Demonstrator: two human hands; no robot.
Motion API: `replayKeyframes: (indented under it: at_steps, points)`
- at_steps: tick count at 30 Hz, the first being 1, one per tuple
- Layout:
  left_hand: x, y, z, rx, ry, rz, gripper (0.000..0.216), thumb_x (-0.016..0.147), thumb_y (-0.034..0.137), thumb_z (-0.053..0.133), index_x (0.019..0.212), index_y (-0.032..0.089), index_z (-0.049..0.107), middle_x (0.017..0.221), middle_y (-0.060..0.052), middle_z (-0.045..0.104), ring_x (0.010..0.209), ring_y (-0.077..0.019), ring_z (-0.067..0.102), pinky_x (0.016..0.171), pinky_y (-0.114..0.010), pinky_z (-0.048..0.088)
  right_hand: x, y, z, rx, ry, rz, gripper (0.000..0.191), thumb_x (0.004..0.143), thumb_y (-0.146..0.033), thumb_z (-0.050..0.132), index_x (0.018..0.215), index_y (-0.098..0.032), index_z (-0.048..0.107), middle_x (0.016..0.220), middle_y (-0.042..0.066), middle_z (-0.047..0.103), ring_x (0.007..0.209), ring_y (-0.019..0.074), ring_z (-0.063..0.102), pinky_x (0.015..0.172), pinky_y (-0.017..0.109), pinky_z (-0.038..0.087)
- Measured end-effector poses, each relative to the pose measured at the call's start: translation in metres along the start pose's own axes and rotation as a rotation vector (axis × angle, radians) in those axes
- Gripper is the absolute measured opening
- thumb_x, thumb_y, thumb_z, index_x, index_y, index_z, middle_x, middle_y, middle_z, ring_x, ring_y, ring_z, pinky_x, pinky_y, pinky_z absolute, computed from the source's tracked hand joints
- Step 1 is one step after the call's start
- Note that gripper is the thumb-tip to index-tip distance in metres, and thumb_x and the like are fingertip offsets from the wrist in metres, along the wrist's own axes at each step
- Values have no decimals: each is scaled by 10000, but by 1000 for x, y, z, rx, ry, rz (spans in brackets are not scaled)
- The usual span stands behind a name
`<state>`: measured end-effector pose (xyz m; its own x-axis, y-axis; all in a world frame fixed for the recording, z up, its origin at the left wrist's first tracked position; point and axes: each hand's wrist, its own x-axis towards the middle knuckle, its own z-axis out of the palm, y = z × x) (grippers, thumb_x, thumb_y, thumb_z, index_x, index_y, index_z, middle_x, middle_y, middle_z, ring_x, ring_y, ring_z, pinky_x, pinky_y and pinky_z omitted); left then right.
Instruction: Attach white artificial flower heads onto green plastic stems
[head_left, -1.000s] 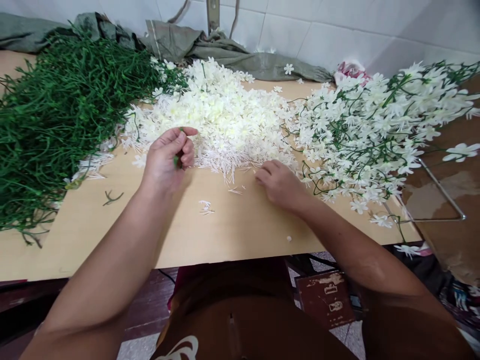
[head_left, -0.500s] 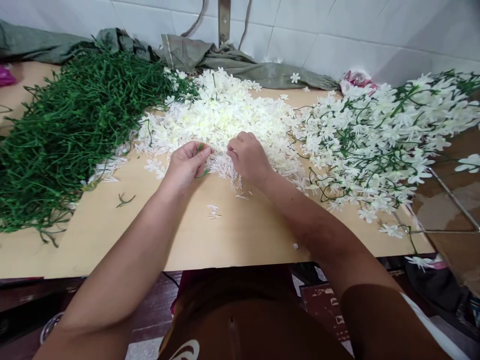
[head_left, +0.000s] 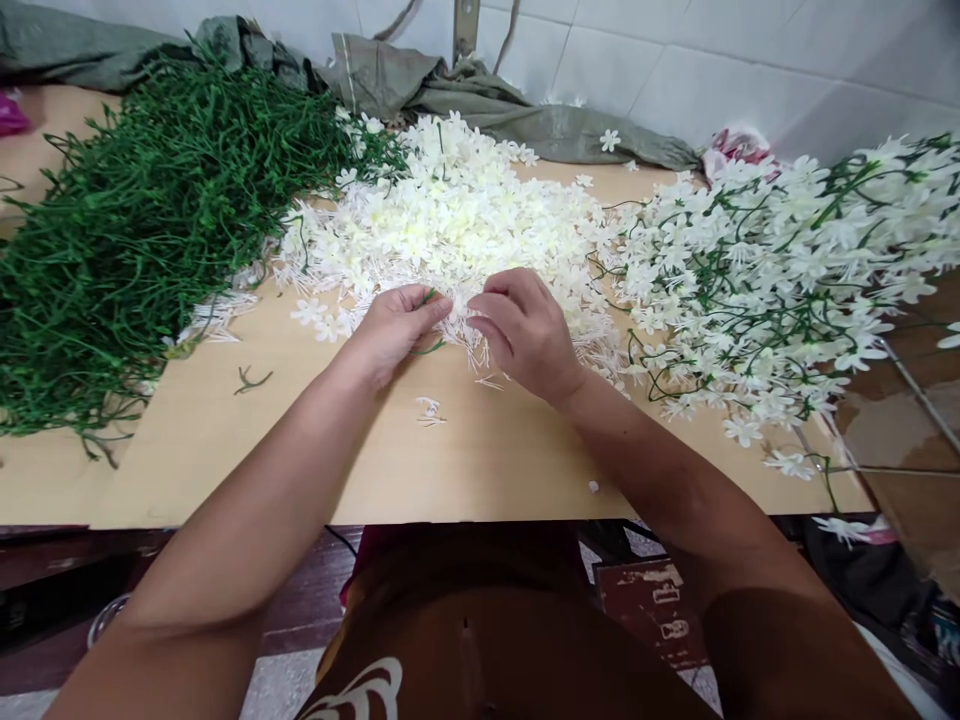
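Observation:
My left hand (head_left: 401, 325) pinches a green artificial flower stem (head_left: 429, 348), whose ends show above and below the fingers. Close by on the right, my right hand (head_left: 525, 325) has its thumb and fingers drawn together at the left hand's fingertips. A whitish piece seems to lie between the two hands, too blurred to make out fully. Both hands are over the near edge of a heap of loose white artificial blossoms (head_left: 480, 215) with thin white stamen-like pieces under them.
A pile of green stems (head_left: 172, 210) covers the table's left side. To the right lie white flowers on green stems (head_left: 750, 290), reaching past the table edge. A grey-green cloth (head_left: 510, 115) runs along the tiled wall. A loose stem (head_left: 252, 380) and white scraps (head_left: 430, 412) lie nearer me.
Both hands have shifted slightly to the right in view, and the right hand has turned, its fingers now more curled. The left hand keeps its pinch on the green stem. The view has tilted a little.

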<state>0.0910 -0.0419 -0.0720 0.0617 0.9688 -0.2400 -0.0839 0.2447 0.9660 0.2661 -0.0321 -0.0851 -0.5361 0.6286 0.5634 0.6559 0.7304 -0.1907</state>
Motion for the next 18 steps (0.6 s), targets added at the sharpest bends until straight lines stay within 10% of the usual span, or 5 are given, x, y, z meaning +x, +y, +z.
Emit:
replayKeyframes:
  at_steps: [7, 18]
  points:
    - [9, -7, -1, 218, 154, 207, 136, 686, 151, 663, 609, 147, 551, 538, 52, 429, 513, -60, 356, 497, -207, 275, -16, 26, 4, -74, -242, 292, 122, 858, -282, 591, 848, -162, 610, 893, 125, 588, 898, 259, 508, 802, 409, 456]
    - [9, -11, -4, 359, 154, 253, 126, 714, 182, 644, 624, 154, 562, 509, 62, 344, 517, -70, 305, 513, -214, 241, -10, 32, -10, 36, -174, 433, 115, 808, -151, 500, 727, -190, 572, 757, 58, 608, 712, 181, 519, 674, 330, 409]
